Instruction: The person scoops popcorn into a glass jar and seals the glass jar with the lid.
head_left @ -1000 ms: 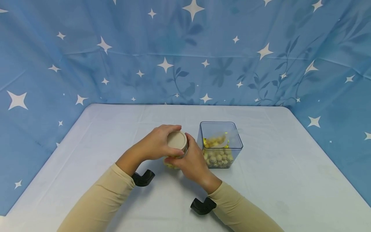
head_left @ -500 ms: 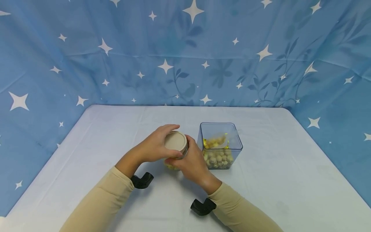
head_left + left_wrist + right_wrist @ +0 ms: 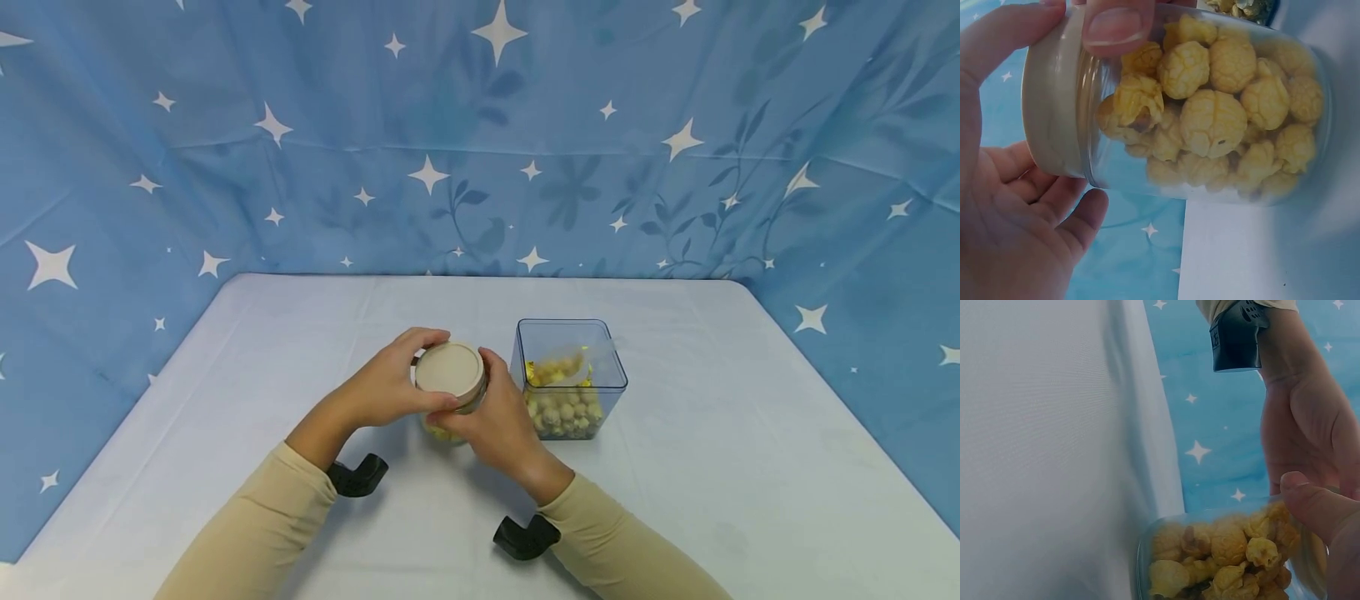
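Observation:
A clear jar (image 3: 1210,131) full of round caramel popcorn stands on the table, capped by a beige screw lid (image 3: 450,369). My left hand (image 3: 382,382) holds the lid from the left, thumb at the near side and fingers round the far side. In the left wrist view its thumb lies against the lid's edge and the other fingers reach behind. My right hand (image 3: 501,421) grips the jar from the right just below the lid. Its thumb presses the jar's upper wall in the right wrist view. The hands cover much of the jar in the head view.
Right of the jar stands a clear square bin (image 3: 572,408) with popcorn and yellow-marked wrapping in it. A white cloth covers the table (image 3: 712,467). A blue starry curtain (image 3: 337,125) hangs behind the far edge.
My left hand has shifted slightly left and turned at the lid, so more of the lid's top shows. The right hand keeps its grip on the jar almost unmoved.

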### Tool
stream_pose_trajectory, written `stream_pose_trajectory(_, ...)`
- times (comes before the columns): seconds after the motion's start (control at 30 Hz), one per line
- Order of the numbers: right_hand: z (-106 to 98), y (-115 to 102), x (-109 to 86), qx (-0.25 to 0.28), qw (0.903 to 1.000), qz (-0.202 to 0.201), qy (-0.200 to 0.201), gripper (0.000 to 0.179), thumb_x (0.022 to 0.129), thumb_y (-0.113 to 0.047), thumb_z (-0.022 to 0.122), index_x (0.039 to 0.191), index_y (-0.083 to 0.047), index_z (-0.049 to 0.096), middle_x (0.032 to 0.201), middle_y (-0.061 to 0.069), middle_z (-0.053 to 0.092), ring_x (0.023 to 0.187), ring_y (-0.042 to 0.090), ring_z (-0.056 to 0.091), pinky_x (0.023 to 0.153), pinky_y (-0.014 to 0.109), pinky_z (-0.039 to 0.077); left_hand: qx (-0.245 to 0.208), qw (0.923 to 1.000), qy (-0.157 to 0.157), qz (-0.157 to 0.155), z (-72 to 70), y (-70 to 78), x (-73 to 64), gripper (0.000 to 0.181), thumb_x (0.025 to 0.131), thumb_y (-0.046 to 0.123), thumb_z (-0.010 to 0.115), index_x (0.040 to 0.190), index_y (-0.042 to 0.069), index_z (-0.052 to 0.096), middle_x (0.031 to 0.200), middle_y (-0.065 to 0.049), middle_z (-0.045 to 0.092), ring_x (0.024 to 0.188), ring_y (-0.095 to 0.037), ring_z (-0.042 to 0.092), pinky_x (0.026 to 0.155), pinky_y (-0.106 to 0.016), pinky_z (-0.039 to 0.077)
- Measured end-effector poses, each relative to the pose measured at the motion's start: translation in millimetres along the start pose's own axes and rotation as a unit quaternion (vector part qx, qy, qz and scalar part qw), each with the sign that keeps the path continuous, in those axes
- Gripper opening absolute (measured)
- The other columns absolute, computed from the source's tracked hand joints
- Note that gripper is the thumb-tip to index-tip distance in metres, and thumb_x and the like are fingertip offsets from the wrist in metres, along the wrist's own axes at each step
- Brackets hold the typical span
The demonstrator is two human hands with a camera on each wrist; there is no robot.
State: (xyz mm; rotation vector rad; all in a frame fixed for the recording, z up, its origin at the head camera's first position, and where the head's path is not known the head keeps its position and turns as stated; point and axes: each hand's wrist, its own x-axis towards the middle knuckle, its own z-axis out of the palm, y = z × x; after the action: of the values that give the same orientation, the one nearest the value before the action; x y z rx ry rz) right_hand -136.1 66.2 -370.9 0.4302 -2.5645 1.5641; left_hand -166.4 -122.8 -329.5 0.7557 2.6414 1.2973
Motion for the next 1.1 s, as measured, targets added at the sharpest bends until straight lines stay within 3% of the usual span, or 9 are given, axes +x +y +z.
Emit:
stream_pose_trajectory(0.13, -0.2, 0.2, 0.9, -0.003, 0.9999, -0.011, -0.004, 0.088, 0.075, -0.035, 0.089, 0.142, -0.002, 0.044, 0.128, 0.009, 0.056, 0.109, 0.023, 0.058, 0.09, 0.044, 0.051, -0.017, 0.9996, -0.02, 0.008, -1.3, -2.1, -0.7, 0.082, 0.083, 0.031, 0.079, 0.149, 0.0, 0.041, 0.147, -0.011, 0.045, 0.124, -0.028, 0.051, 0.103, -0.05, 0.043)
stream_pose_trajectory(0.33, 0.2, 0.0, -0.1, 0.004, 0.9999, 0.007, -0.012, 0.092, 0.076, -0.033, 0.089, 0.143, 0.003, 0.037, 0.131, 0.016, 0.052, 0.112, 0.027, 0.057, 0.092, 0.045, 0.05, -0.061, 0.997, -0.048, -0.006, -1.5, -2.2, -2.9, 0.081, 0.084, 0.023, 0.073, 0.154, 0.007, 0.035, 0.152, -0.01, 0.04, 0.13, -0.029, 0.046, 0.105, -0.052, 0.041)
stream_pose_trajectory(0.43, 0.1, -0.8, -0.5, 0.01, 0.9998, 0.014, -0.013, 0.093, 0.076, -0.032, 0.089, 0.142, 0.004, 0.035, 0.131, 0.018, 0.051, 0.113, 0.028, 0.057, 0.094, 0.046, 0.05, -0.057, 0.9978, -0.032, -0.013, 0.2, -1.8, -3.6, 0.086, 0.084, 0.027, 0.075, 0.156, 0.009, 0.031, 0.155, -0.011, 0.036, 0.135, -0.029, 0.042, 0.107, -0.054, 0.038)
stream_pose_trajectory(0.57, -0.1, -1.2, -0.7, 0.019, 0.9996, 0.015, -0.013, 0.091, 0.076, -0.032, 0.089, 0.139, 0.004, 0.035, 0.129, 0.019, 0.051, 0.113, 0.029, 0.057, 0.095, 0.047, 0.05, -0.031, 0.9992, 0.013, -0.019, 3.6, -2.9, -4.1, 0.096, 0.08, 0.035, 0.082, 0.155, 0.005, 0.031, 0.155, -0.014, 0.035, 0.138, -0.03, 0.037, 0.11, -0.054, 0.035)
stream_pose_trajectory(0.73, -0.4, -1.7, -0.6, 0.015, 0.9998, 0.01, -0.012, 0.092, 0.076, -0.034, 0.089, 0.14, 0.004, 0.036, 0.13, 0.018, 0.053, 0.114, 0.029, 0.057, 0.094, 0.047, 0.05, -0.03, 0.9988, 0.035, -0.013, 5.5, -3.7, -4.8, 0.089, 0.079, 0.032, 0.085, 0.148, -0.001, 0.039, 0.144, -0.015, 0.046, 0.13, -0.028, 0.046, 0.108, -0.051, 0.037)
stream_pose_trajectory(0.93, 0.1, 0.7, 1.9, 0.002, 0.9999, -0.014, -0.009, 0.086, 0.076, -0.036, 0.089, 0.142, -0.002, 0.044, 0.128, 0.009, 0.056, 0.11, 0.024, 0.058, 0.091, 0.044, 0.051, -0.049, 0.9987, 0.001, -0.016, 2.8, -4.8, -5.8, 0.08, 0.084, 0.029, 0.08, 0.149, 0.004, 0.041, 0.148, -0.01, 0.045, 0.129, -0.028, 0.047, 0.108, -0.05, 0.038)
stream_pose_trajectory(1.1, 1.8, 0.6, 0.4, 0.0, 0.9999, -0.007, -0.013, 0.096, 0.076, -0.038, 0.089, 0.147, 0.001, 0.037, 0.133, 0.014, 0.054, 0.114, 0.027, 0.058, 0.093, 0.046, 0.05, -0.072, 0.9968, -0.035, -0.009, -0.2, -8.1, -6.9, 0.075, 0.087, 0.024, 0.072, 0.152, 0.007, 0.038, 0.149, -0.01, 0.044, 0.13, -0.03, 0.046, 0.105, -0.054, 0.039)
